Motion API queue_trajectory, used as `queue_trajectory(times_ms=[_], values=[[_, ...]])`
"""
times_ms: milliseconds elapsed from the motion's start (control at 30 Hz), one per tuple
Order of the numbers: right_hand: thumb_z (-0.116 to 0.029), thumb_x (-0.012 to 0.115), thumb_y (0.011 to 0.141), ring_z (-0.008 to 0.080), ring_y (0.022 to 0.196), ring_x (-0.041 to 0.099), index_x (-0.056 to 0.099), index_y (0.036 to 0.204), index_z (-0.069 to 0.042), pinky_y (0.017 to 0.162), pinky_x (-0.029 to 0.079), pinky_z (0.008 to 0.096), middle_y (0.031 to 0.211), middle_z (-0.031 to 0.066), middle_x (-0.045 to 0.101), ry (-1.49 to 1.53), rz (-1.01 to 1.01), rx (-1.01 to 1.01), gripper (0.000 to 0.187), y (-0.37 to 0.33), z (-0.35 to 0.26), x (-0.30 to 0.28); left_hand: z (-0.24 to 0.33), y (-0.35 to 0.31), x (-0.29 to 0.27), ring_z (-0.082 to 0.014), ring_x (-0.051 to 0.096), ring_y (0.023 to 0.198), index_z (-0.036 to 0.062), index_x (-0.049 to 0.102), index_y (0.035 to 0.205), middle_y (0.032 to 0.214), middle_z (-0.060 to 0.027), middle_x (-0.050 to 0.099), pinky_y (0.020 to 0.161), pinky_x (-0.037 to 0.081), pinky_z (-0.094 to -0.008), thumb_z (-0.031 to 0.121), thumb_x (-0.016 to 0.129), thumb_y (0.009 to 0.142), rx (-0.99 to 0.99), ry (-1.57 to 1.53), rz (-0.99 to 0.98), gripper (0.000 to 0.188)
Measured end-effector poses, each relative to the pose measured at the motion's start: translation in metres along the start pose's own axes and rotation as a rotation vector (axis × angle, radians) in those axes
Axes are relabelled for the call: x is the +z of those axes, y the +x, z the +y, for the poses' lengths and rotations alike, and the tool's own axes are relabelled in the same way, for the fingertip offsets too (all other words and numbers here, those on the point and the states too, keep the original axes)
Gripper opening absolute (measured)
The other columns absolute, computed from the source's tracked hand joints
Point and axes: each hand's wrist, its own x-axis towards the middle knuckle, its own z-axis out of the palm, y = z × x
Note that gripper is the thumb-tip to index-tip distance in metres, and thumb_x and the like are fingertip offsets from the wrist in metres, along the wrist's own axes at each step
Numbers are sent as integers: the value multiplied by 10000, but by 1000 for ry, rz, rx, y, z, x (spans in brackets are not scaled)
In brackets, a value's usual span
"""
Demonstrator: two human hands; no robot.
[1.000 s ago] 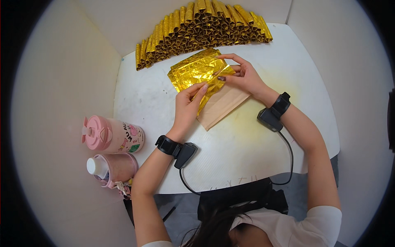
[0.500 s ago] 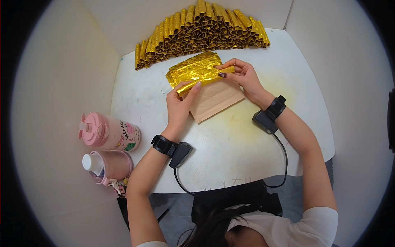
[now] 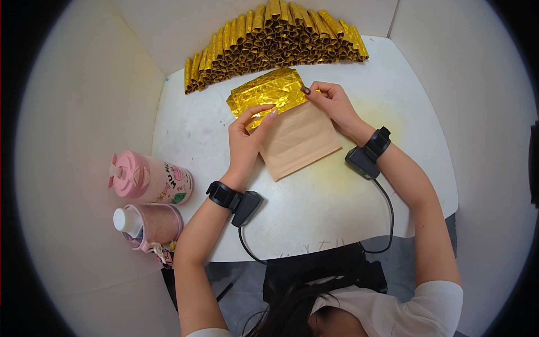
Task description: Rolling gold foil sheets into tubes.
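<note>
Gold foil paper (image 3: 269, 90) lies on the table in front of me, wrinkled and looking like a small stack of sheets. Its lower part shows a plain tan paper side (image 3: 303, 137) toward me. My left hand (image 3: 247, 135) is closed at the left end of the gold edge, thumb and fingertips close together on the paper. With thumb and fingers, my right hand (image 3: 335, 106) pinches the paper's right end. The fingers partly hide the edge between them.
A tall mound of rolled gold foil tubes (image 3: 275, 42) stands at the back of the white table (image 3: 337, 224). On the left are a pink-lidded tumbler (image 3: 151, 177) and a pink cup (image 3: 160, 224) holding a white-capped bottle (image 3: 127, 221). Pale walls enclose the sides. Black wrist devices trail cables.
The rolled gold edge between my hands no longer stands out. More of the tan side shows, reaching nearer to me. My right fingers have shifted slightly along the paper's edge.
</note>
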Motion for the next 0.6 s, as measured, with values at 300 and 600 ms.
queue_trajectory(times_ms=[300,600], values=[[-67,620,870,76,862,607,626,1164,-72,759,503,221,1023,39,665,-158,-175,-93,294,-9,-14,8,-4,2,-1,-57,597,776,26,668,1051,933,-34,670,665,490,-197,137,661,885,-152,-145,46,199],[44,543,824,90,894,606,665,1019,-26,802,491,231,1014,49,659,9,-192,-29,241,-5,-6,-3,-1,-2,0,-100,609,904,11,654,1117,1032,-70,667,812,495,-236,24,678,829,-64,-4,-88,290]])
